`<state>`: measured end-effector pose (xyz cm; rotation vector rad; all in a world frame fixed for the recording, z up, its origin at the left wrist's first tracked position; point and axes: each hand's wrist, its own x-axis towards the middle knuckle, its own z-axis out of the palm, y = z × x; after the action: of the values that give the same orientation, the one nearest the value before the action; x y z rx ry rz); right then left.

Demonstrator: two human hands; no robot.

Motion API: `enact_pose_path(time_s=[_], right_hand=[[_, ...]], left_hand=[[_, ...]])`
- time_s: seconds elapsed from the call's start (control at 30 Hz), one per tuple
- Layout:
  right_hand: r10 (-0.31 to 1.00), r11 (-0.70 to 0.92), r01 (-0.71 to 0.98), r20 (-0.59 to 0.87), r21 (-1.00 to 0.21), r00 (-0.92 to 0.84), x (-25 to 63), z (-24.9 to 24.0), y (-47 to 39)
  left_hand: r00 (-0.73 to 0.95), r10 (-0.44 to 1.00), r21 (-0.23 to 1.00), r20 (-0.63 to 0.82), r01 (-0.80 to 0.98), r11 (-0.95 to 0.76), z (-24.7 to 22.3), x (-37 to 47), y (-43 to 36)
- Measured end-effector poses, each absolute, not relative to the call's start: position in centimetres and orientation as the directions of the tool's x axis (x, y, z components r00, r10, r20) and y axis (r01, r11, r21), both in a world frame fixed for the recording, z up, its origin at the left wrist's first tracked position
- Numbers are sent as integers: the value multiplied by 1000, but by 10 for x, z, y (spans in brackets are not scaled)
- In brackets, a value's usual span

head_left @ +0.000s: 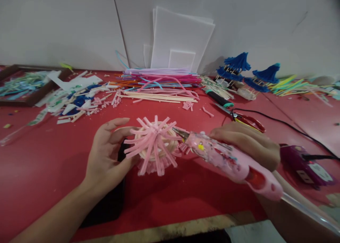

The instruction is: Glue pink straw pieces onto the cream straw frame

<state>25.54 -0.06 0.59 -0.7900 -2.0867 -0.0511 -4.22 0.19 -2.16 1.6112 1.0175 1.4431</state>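
My left hand (108, 151) grips a small handmade piece (155, 140) by its left side. Pink fuzzy strips fan out from the centre of its top over a pale ring, and more pink strips show below. In my right hand (247, 144) is a pink hot glue gun (223, 156), spotted with dried glue. Its metal nozzle points left and reaches the right edge of the piece; whether it touches is hard to tell. A clear glue stick (308, 209) sticks out of the gun's back end.
Pipe cleaners (162, 80) lie bundled at the back, with scraps (82, 101) to their left. Pliers (249, 121), blue roof-like models (236, 66) and a purple power socket box (308, 165) with a black cord stand right. A black flat object (106, 207) lies under my left arm.
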Motion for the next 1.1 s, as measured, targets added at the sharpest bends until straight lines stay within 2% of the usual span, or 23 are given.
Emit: enact_pose_path(time_s=[0.07, 0.13, 0.23, 0.4, 0.5, 0.6, 0.67, 0.73, 0.77, 0.9, 1.07, 1.1], right_hand=[[527, 775, 590, 749, -228, -402, 259, 6, 6], [561, 710, 686, 717, -159, -415, 268, 5, 17], [684, 595, 803, 535, -16, -496, 289, -6, 31], [822, 497, 867, 295, 45, -486, 326, -37, 33], [853, 448, 891, 260, 77, -452, 332, -39, 28], [798, 481, 876, 396, 36, -455, 315, -24, 24], [708, 592, 804, 506, -44, -493, 295, -13, 24], [628, 735, 669, 478, -108, -613, 274, -9, 26], [620, 758, 643, 429, -109, -657, 265, -10, 28], [646, 762, 632, 245, -141, -723, 249, -24, 38], [647, 762, 619, 221, -190, -730, 258, -24, 41], [648, 761, 615, 229, -205, -726, 259, -19, 41]], left_hand=[[48, 910, 907, 412, 80, -414, -23, -42, 2], [38, 908, 905, 418, 72, -419, -23, -42, 2], [25, 901, 899, 433, 55, -434, -21, -40, 3], [23, 905, 905, 424, 28, -425, -18, -37, 4], [21, 913, 913, 408, 8, -408, -18, -35, 6], [25, 914, 914, 406, -15, -406, -18, -33, 8], [38, 909, 910, 415, -33, -414, -19, -33, 9], [59, 901, 902, 431, -54, -428, -19, -34, 8], [68, 898, 900, 435, -63, -432, -20, -36, 7], [44, 905, 903, 424, -101, -418, -24, -48, 5], [-118, 840, 835, 530, -102, -541, 0, -54, 16], [-152, 790, 797, 594, -23, -603, 10, -50, 19]])
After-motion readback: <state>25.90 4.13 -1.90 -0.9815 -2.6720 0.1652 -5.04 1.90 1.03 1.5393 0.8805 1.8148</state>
